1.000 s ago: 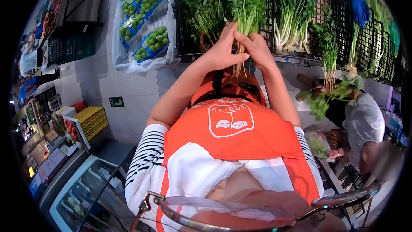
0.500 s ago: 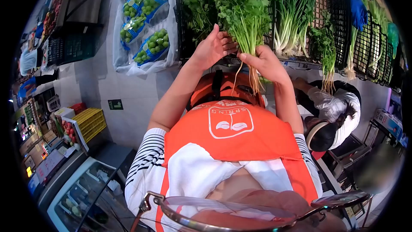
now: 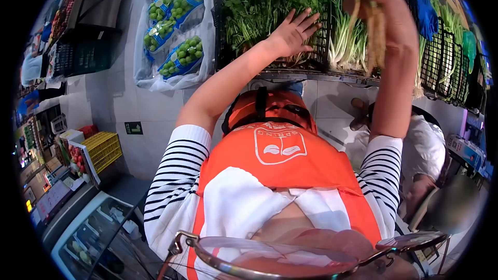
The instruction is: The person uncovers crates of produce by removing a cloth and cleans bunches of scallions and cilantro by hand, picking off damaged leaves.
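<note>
Over the near edge of the crates, toward the right, I have the right hand closed around the bunch, just above the roots. Its long axis runs from roots pointing back toward the body to stalks leading toward the far edge, where the picture cuts off the leafy top. Spring onions sit just beside it, on its left. As the grip and stalks are blurred, I can't tell how firm the hold is.

I see the left hand open, fingers spread and palm bare, over the greens. It is well apart from the bunch, off to its left, so the right hand is the nearer one.
</note>
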`<state>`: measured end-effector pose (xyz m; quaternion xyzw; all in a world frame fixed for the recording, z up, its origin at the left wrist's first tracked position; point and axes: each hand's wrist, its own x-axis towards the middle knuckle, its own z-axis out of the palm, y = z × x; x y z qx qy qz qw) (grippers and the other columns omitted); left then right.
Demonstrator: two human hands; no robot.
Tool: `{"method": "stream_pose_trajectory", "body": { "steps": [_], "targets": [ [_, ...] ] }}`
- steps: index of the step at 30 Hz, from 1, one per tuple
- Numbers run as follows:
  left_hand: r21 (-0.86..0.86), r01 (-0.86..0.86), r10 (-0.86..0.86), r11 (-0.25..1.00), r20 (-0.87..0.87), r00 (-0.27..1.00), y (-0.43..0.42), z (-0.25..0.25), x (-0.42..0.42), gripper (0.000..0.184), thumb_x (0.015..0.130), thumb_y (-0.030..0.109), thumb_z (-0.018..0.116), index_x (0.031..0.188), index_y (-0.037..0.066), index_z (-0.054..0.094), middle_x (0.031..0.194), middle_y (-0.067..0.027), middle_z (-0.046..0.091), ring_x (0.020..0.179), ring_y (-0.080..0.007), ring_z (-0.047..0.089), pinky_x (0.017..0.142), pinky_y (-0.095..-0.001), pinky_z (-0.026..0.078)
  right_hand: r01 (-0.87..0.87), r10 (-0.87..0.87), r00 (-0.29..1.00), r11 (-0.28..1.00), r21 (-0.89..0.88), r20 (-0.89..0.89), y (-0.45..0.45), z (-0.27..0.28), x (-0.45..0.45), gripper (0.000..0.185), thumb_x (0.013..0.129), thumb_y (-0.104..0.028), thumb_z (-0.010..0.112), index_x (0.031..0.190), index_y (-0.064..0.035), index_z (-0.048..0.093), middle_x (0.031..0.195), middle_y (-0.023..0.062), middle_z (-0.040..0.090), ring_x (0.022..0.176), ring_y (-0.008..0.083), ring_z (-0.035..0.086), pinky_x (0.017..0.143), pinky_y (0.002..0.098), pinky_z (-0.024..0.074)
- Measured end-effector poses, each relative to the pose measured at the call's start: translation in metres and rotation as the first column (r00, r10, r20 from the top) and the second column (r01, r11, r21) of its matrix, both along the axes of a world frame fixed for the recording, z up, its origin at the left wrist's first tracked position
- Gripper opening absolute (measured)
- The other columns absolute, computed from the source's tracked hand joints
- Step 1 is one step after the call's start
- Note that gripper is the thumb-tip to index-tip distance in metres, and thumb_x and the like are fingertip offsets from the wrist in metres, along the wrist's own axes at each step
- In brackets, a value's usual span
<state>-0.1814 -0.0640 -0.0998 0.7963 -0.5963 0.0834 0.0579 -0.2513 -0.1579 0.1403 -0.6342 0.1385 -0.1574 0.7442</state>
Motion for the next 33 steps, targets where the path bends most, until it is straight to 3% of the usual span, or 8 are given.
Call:
{"method": "stream_pose_trajectory", "body": {
  "steps": [5,7,10,12,15,24,27,33],
  "targets": [
    [-0.109,0.04,-0.063,0.993,-0.213,0.975,0.002,-0.001,0.008,0.054,0.084,0.045,0.049,0.127,0.013,0.042,0.14,-0.0095,0.026,0.133,-0.0247,0.016,0.106,-0.0453,0.016,-0.149,0.208,0.952,0.956,-0.252,0.224,-0.014,0.062,0.005,0.033,0.078,-0.036,0.059,0.09,-0.0058,0.055,0.062,0.0009,0.051,0.046,0.0049,0.044,0.042,0.0203,0.0411],
    [-0.306,-0.009,-0.092,0.952,-0.313,0.945,0.01,0.015,0.007,0.041,0.086,0.038,0.05,0.118,0.012,0.053,0.127,-0.0094,0.046,0.122,-0.0239,0.037,0.103,-0.0421,0.025,-0.651,0.645,0.657,0.747,-0.139,0.389,-0.062,0.059,0.014,0.033,0.084,-0.04,0.052,0.086,-0.0067,0.055,0.055,-0.0014,0.046,0.038,0.0036,0.037,0.037,0.0203,0.0349],
    [-0.407,-0.479,-0.181,0.778,-0.875,0.45,0.04,0.056,-0.003,0.033,0.088,0.032,0.049,0.11,0.008,0.057,0.109,-0.009,0.059,0.103,-0.0231,0.054,0.097,-0.0381,0.034,-0.769,0.744,0.535,0.625,-0.136,0.4,-0.077,0.06,0.02,0.031,0.083,-0.036,0.055,0.089,-0.0052,0.053,0.054,-0.0008,0.045,0.037,0.0039,0.036,0.034,0.0193,0.0346],
    [-0.479,-0.678,-0.391,0.557,-0.872,0.294,0.058,0.051,0.006,0.035,0.092,0.03,0.042,0.101,0.001,0.059,0.098,-0.0103,0.062,0.09,-0.0212,0.059,0.091,-0.0335,0.04,-0.647,0.65,0.662,0.747,-0.154,0.373,-0.073,0.059,0.017,0.03,0.081,-0.033,0.057,0.09,-0.0043,0.053,0.056,0.0003,0.047,0.038,0.0048,0.038,0.034,0.0186,0.0363],
    [-0.342,-0.819,-0.539,0.46,-0.841,0.049,0.092,0.062,0.014,0.052,0.095,0.038,0.029,0.102,-0.007,0.054,0.104,-0.018,0.059,0.099,-0.0264,0.056,0.094,-0.035,0.038,0.036,0.023,0.975,0.965,-0.261,0.221,-0.015,0.048,0.002,0.03,0.075,-0.028,0.062,0.09,-0.003,0.054,0.063,0.003,0.055,0.042,0.007,0.046,0.037,0.0175,0.0419],
    [-0.493,-0.521,-0.682,0.697,-0.682,-0.266,0.096,0.072,-0.022,0.084,0.076,0.057,0.055,0.127,-0.007,0.034,0.132,-0.0139,0.039,0.119,-0.0217,0.04,0.097,-0.0358,0.034,-0.783,0.486,0.617,0.462,-0.417,-0.619,0.018,-0.063,0.002,0.041,0.077,-0.035,0.066,0.092,0.0016,0.057,0.065,0.0041,0.055,0.061,0.0094,0.053,0.061,0.0238,0.0437],
    [-0.172,-0.62,-0.598,0.766,-0.545,-0.588,0.096,0.056,-0.033,0.07,0.081,0.04,0.058,0.126,-0.008,0.034,0.131,-0.0128,0.04,0.112,-0.0209,0.047,0.094,-0.0357,0.038,-0.64,0.481,0.768,0.612,-0.465,-0.424,0.029,-0.14,-0.022,0.045,0.078,-0.037,0.065,0.094,0.0039,0.057,0.071,0.0061,0.058,0.065,0.0121,0.055,0.064,0.0275,0.0453],
    [-0.13,-0.647,-0.63,0.751,-0.437,-0.643,0.095,0.029,-0.041,0.055,0.087,0.016,0.042,0.135,-0.001,0.021,0.135,-0.0141,0.034,0.121,-0.0249,0.04,0.1,-0.0377,0.032,-0.517,0.52,0.72,0.843,0.145,-0.46,0.019,-0.175,-0.043,0.038,0.08,-0.031,0.063,0.099,0.0012,0.059,0.075,0.0005,0.059,0.068,0.0078,0.052,0.063,0.0225,0.0427]
  ]
}}
